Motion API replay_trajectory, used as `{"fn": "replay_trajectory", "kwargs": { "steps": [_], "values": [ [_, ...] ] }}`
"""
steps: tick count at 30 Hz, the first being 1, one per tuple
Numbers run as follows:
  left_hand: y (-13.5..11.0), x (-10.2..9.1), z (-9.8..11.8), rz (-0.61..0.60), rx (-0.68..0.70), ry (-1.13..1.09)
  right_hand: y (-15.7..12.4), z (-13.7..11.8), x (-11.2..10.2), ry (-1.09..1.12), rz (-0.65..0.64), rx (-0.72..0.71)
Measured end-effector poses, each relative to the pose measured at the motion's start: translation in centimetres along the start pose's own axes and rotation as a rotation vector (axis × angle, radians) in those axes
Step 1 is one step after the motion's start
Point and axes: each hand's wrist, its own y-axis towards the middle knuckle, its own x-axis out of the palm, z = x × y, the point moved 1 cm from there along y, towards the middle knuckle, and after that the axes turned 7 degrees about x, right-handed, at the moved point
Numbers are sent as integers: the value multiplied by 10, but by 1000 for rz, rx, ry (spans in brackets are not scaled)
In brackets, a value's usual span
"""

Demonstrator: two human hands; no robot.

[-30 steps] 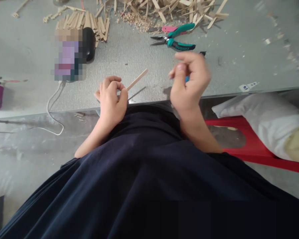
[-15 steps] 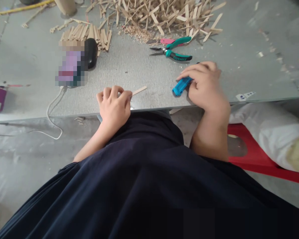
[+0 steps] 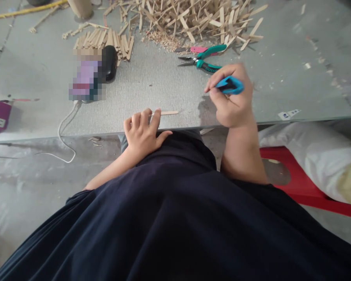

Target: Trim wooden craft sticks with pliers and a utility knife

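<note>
On the table's front edge my left hand (image 3: 143, 130) lies palm down with its fingers spread and thumb held out. Its index fingertip rests at the left part of a flat wooden craft stick (image 3: 169, 112), which lies on the tabletop. My right hand (image 3: 235, 101) is closed around a blue utility knife (image 3: 236, 86), raised a little above the table. The black inner part of the knife's body shows; its blade cannot be made out. Just behind this hand, green-and-black needle-nose pliers (image 3: 203, 62) lie partly covered by it.
A heap of craft sticks (image 3: 193, 17) and wood shavings (image 3: 163, 40) lies at the back, beside a pink-handled tool (image 3: 198, 49). Neater sticks (image 3: 117, 41) lie behind a black case (image 3: 109, 62) and a blurred-out device (image 3: 86, 80) with a white cable (image 3: 60, 128). A purple box (image 3: 0, 115) stands left.
My right hand has lifted the blue utility knife and turned it. My left hand's fingers have spread and its thumb has come off the craft stick, which now lies nearly parallel to the edge.
</note>
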Motion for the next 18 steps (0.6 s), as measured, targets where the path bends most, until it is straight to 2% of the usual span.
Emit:
{"fn": "replay_trajectory", "kwargs": {
  "steps": [2, 3, 5, 8, 10, 14, 18],
  "values": [
    [-6, 3, 0, -43, 24, -31, 4, -15, 28, 405, 111, 12],
    [-8, 4, 0, -52, 46, -42, 5, -21, 43, 554, 105, 48],
    [-10, 5, -1, -12, 81, -14, 6, -31, 69, 664, 137, 53],
    [-10, 4, 0, 124, 97, 95, 1, -34, 92, 893, 114, 183],
    [-9, 5, 1, 168, 112, 133, -4, -32, 96, 980, 121, 280],
    [-8, 10, 1, 173, 107, 118, -7, -31, 88, 1083, 234, 455],
    [-13, 20, -3, 180, 50, 59, -6, -39, 83, 1143, 258, 504]
  ]
}}
